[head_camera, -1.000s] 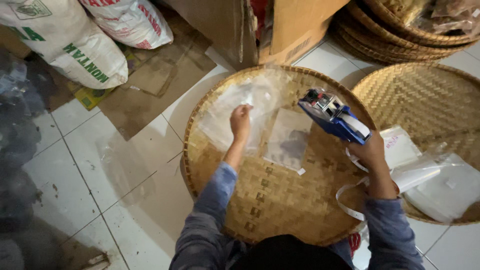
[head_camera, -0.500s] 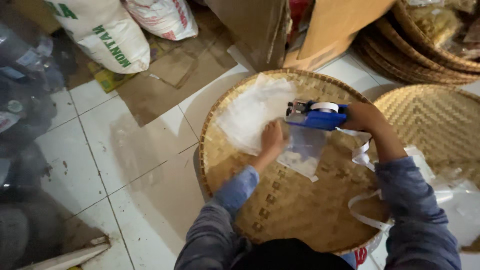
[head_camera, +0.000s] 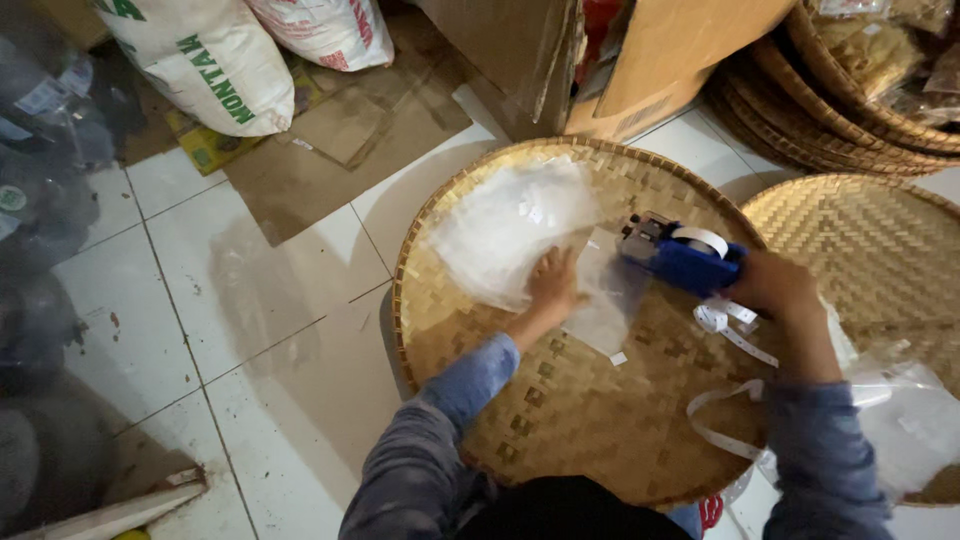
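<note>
— Label gun (head_camera: 683, 259), blue, is now lying low over the round woven tray (head_camera: 590, 440), nose just beside the clear plastic bag (head_camera: 606, 300) near the tray's middle; a second ago it was being held up, well above the tray.

— And the right hand (head_camera: 778, 288)?

— Its grip is closing fully round the gun's handle. The left hand (head_camera: 553, 283) is pressing flat, fingers spread, on the bag, beside the heap of clear bags (head_camera: 505, 228) at the tray's far side.

— Meaning?

— Judging by that, a label is being stamped on; paper backing strip (head_camera: 725, 425) is trailing toward the tray's near edge.
</note>
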